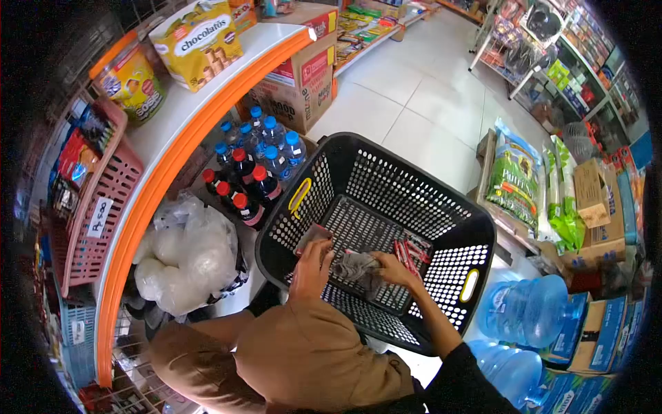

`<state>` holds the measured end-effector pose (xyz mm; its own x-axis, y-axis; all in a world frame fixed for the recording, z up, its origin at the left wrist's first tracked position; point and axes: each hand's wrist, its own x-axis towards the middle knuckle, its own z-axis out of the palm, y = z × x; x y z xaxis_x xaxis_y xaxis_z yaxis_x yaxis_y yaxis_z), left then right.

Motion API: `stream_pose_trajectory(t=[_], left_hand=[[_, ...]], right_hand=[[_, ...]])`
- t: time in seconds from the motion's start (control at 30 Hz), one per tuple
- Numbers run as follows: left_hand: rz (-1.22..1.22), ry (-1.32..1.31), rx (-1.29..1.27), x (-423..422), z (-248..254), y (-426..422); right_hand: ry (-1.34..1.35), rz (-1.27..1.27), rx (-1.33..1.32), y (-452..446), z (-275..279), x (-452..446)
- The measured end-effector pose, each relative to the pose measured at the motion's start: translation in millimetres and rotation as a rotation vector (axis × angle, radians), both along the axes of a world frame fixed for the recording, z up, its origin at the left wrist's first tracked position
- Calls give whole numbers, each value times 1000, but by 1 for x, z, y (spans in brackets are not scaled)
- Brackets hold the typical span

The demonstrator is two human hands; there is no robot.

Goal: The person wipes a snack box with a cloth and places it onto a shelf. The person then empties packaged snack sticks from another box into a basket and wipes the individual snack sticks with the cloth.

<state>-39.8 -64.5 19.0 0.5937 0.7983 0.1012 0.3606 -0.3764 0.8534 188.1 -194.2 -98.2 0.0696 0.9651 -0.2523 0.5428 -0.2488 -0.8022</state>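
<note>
A large black perforated plastic basket [431, 183] with yellow-rimmed handles stands on the floor in front of my knees. Inside it, my right hand [394, 268] grips a crumpled grey cloth [358, 268]. My left hand [312, 270] is at the basket's near left side, its fingers on a small greyish-pink box-like item [312, 237]; the hand partly covers it, so its exact kind is unclear. Several slim red packets [408, 255] lie on the basket floor, just beyond my right hand.
Bottles with blue caps [276, 162] and dark bottles with red caps [248, 207] stand left of the basket. A clear bag of white round items [186, 255] sits nearer. An orange-edged shelf [179, 131] curves along the left. Large blue water jugs [527, 310] lie at right.
</note>
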Motion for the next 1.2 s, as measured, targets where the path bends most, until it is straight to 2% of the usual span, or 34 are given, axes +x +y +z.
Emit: stream_pose_trajectory(t=[0.03,0.07,0.17,0.2,0.23,0.3,0.33,0.43,0.47,0.5,0.57,0.63,0.67,0.7,0.77,0.8,0.9,0.97,1.03,1.1,1.2], left_hand=[[-2,-7,-17,0,-1,0],[-3,-14,-34,-1,-4,1],[-198,-170,-68,-1,-28,8],[-228,-203,-103,-1,-33,9],[-244,-240,-144,0,-38,9],[-215,-298,-242,0,-38,5],[-196,-324,-275,0,-34,3],[-105,-410,-386,0,-20,-2],[-70,-446,-435,-1,-15,0],[-35,-480,-491,-3,-12,3],[45,-559,-659,-7,-10,11],[148,-645,-861,-11,-13,17],[195,-596,-814,-7,-18,16],[110,-572,-832,-9,-27,19],[-61,-532,-873,-10,-44,22],[-38,-530,-934,-7,-36,11],[-190,-287,-484,-13,-59,8],[-231,-267,-124,-13,-64,7],[-259,-170,-278,-16,-34,6],[-306,-187,-156,-13,-23,4],[-362,-128,-101,-13,-25,4]], right_hand=[[102,-8,25,0,21,5],[203,7,-10,3,85,-4],[617,-44,2,2,92,-15],[632,44,22,7,96,-20],[527,114,21,11,73,-21],[545,174,78,19,102,-46],[504,97,-4,19,103,-53],[639,-38,43,17,112,-62],[550,-124,-14,16,109,-60],[579,-207,97,19,93,-60],[605,-438,35,9,85,-46],[158,-725,-129,13,97,-39],[602,-752,261,15,104,-43],[571,-771,279,16,102,-40],[352,-654,277,9,101,-41],[361,-629,252,8,99,-46],[436,-566,207,6,98,-85],[551,-536,227,7,105,-111],[529,-473,-20,6,96,-117],[577,-503,-46,8,83,-123],[769,-653,173,11,82,-126]])
